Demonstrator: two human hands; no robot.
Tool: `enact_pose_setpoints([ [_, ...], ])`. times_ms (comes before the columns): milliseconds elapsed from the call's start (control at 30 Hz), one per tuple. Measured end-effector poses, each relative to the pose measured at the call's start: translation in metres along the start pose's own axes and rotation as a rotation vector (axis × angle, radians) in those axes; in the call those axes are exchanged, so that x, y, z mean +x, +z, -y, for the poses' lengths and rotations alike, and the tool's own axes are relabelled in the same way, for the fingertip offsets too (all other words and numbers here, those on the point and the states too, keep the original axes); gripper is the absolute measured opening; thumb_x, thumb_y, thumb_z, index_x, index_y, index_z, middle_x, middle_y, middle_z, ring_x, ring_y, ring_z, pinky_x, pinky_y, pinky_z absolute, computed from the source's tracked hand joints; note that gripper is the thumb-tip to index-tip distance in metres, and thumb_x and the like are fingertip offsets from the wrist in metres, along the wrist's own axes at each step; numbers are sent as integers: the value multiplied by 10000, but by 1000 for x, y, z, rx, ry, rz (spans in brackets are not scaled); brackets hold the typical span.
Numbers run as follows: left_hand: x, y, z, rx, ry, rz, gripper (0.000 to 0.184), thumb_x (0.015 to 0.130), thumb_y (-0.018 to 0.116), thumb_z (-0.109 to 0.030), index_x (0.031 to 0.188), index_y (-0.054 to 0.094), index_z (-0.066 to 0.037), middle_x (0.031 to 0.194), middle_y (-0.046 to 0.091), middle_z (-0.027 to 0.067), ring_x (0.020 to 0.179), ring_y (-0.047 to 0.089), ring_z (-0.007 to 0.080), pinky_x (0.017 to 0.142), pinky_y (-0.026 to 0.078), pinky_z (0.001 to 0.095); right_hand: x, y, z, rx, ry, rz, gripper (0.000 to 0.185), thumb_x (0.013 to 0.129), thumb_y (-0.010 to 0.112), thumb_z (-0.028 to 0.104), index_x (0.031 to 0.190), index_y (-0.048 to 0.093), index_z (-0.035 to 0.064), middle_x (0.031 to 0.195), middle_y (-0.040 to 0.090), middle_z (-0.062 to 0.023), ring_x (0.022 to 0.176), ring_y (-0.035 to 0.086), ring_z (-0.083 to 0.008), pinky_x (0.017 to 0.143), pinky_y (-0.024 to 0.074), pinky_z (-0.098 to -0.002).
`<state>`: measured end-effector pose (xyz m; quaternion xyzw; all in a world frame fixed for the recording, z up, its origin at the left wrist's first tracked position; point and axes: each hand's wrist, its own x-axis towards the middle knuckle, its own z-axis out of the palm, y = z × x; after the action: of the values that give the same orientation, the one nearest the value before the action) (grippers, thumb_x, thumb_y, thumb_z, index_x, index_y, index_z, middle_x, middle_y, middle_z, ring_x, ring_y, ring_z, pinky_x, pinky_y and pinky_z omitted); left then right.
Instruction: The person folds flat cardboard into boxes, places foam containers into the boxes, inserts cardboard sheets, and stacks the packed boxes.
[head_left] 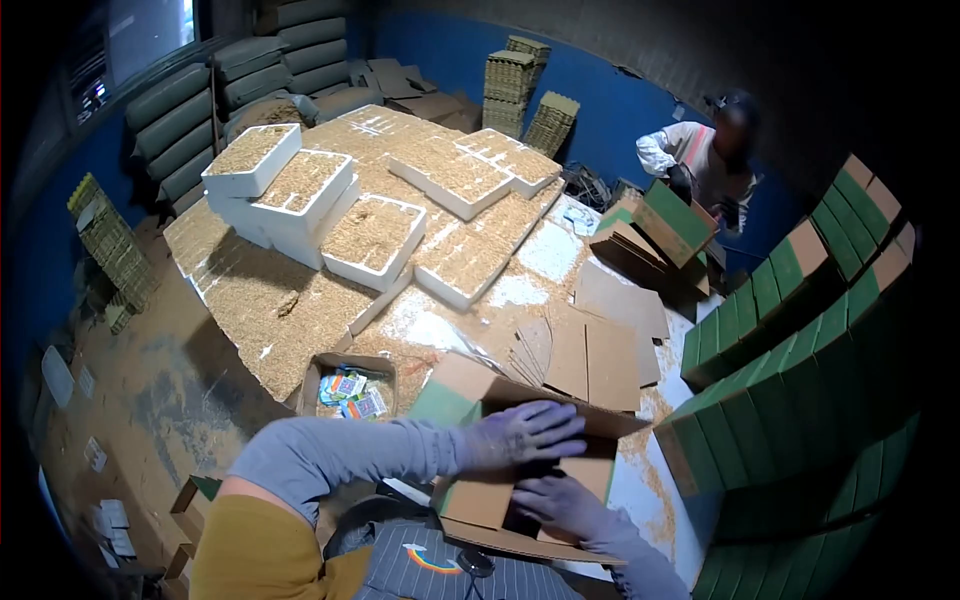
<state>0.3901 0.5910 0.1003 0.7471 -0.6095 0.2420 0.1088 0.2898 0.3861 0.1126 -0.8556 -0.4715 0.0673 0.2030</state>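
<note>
- Presently, the open cardboard box (478, 500) stands in the lower middle of the frame, directly under both gloved hands of the person.
- The left hand (525, 436) lies over the upper part of the box opening, palm down, with its fingers long and a little apart; it is not closed around anything.
- The right hand (562, 505) is lower and to the right, with fingers apart above the dark inside, near the brown inner panel; whether the fingertips press on it, one cannot tell.
- The opening of the box faces upward. Its far and near edges run from left to right, both sloping down toward the right; this seems to be the longer direction, but the hands hide part of it.
- A green flap (440, 402) leans out toward the left of the frame, near the small carton (388, 378) with colourful packets (362, 402).
- The near edge is just beside the striped apron (515, 580), so the room there is narrow.
- Behind the far edge, flat cardboard sheets (610, 365) lie close.
- On the right, a strip of white table (632, 470) separates the box from the stacked green boxes (740, 430).
</note>
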Motion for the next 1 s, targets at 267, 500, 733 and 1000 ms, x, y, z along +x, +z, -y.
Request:
enact_pose_setpoints([
  [267,9,-10,26,275,-545,-39,877,764,763,-345,1491,331,-113,1345,449,183,1167,518,310,1063,361,539,-101,-31,-3,744,668,-400,602,796,737,208,1335,533,34,1362,519,-149,1261,514,-278,1071,406,-376],
  [500,-59,-45,-13,-487,2,174,699,834,652,-366,1395,423,-17,1382,487,205,1286,493,341,1087,391,503,-59,-28,-36,919,1119,-485,752,887,648,383,1460,359,-8,1446,437,-161,1324,419,-258,1108,310,-350],
  [733,-80,80,64,-1066,-1090,-304,277,969,466,-154,1123,630,7,867,692,168,766,689,265,691,553,371,-53,-78,-61,823,653,-727,699,924,619,464,1440,421,37,1389,488,-121,1187,537,-201,985,450,-339],
  [1000,-161,71,168,-184,-1449,-867,630,955,594,-320,1375,394,105,1434,381,280,1343,373,400,1154,270,409,-57,12,-70,946,1084,-855,309,1017,479,278,1095,610,10,966,635,-80,815,622,-153,752,511,-290],
])
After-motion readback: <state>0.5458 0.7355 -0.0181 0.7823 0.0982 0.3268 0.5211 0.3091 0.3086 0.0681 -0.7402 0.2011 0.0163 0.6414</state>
